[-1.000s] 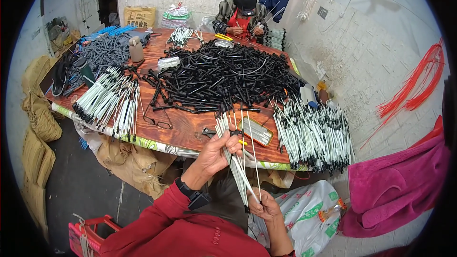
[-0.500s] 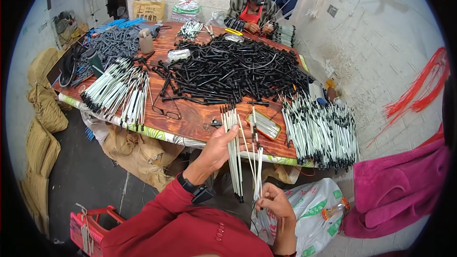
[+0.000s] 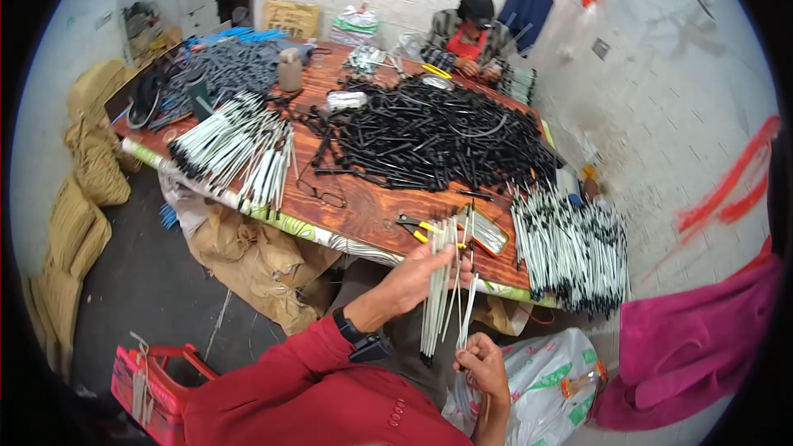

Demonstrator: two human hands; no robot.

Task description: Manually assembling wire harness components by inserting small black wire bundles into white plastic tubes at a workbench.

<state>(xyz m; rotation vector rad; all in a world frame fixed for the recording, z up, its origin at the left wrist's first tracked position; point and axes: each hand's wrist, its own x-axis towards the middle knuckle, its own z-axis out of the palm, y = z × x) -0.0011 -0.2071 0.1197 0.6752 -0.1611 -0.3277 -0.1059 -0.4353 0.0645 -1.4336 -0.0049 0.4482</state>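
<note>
My left hand point(image 3: 417, 279) is closed round a bundle of thin white rods with black ends point(image 3: 434, 310), held upright just off the table's front edge. Lower and to the right, my right hand point(image 3: 483, 366) pinches the bottom ends of a few white rods point(image 3: 467, 314). The tops of these rods reach up beside the fingers of my left hand. Beyond the bundle lie pliers with yellow-and-black handles point(image 3: 410, 230), partly covered by the rods. A small orange-rimmed tray point(image 3: 500, 249) holding thin pale pieces sits just behind my hands.
Black plastic parts point(image 3: 438, 132) are heaped mid-table. White rods lie in piles at right point(image 3: 570, 252) and left point(image 3: 231, 144). Eyeglasses point(image 3: 322, 194) rest near the front edge. Across the table sits a person point(image 3: 469, 41). A plastic bag point(image 3: 537, 372) stands below my right hand.
The view has shifted, so the table sits lower and further right in it. More of the pliers shows now. Both hands keep hold of their rods.
</note>
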